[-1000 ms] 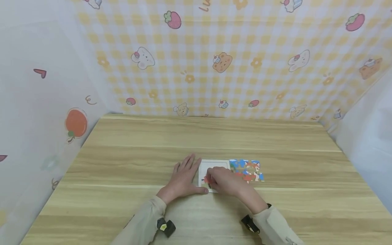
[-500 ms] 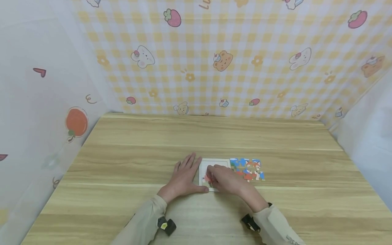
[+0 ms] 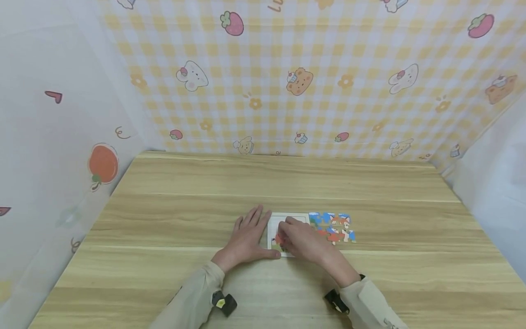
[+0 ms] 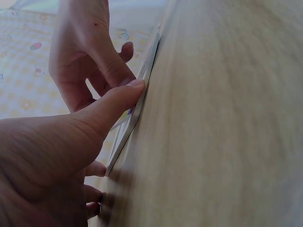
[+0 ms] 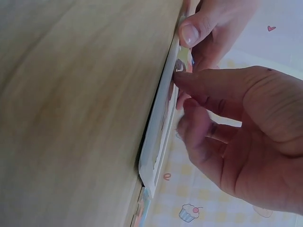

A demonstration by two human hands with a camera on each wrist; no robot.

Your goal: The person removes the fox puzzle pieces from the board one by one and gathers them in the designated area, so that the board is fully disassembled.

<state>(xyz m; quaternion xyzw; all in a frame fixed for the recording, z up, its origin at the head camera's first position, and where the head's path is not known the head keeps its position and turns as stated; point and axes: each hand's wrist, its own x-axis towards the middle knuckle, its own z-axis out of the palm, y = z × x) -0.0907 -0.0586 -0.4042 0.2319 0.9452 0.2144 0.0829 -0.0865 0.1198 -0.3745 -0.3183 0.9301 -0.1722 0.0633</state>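
From the head camera, one white puzzle tray (image 3: 287,218) lies flat on the wooden table (image 3: 172,219), near its front middle. The left hand (image 3: 246,237) rests flat on the table against the tray's left edge, fingers straight and slightly spread. The right hand (image 3: 302,240) sits over the tray, fingers curled down onto a reddish puzzle piece (image 3: 279,241) inside its lower left part; whether the piece is pinched or only pressed cannot be told here. Just right of the tray lies a cluster of loose pieces (image 3: 334,227), blue and orange, too small to count.

The left wrist camera shows what the head view hides: the left thumb (image 4: 118,101) is stretched straight, its tip touching the tray's thin edge (image 4: 142,92), while the right hand's fingers (image 4: 90,52) bend down onto the tray beyond.

The right wrist camera shows the tray's white rim (image 5: 158,142) edge-on, the left thumb (image 5: 196,28) against its end, and the right hand's fingertips (image 5: 189,80) close together, touching down inside the frame. Two hands, one tray.
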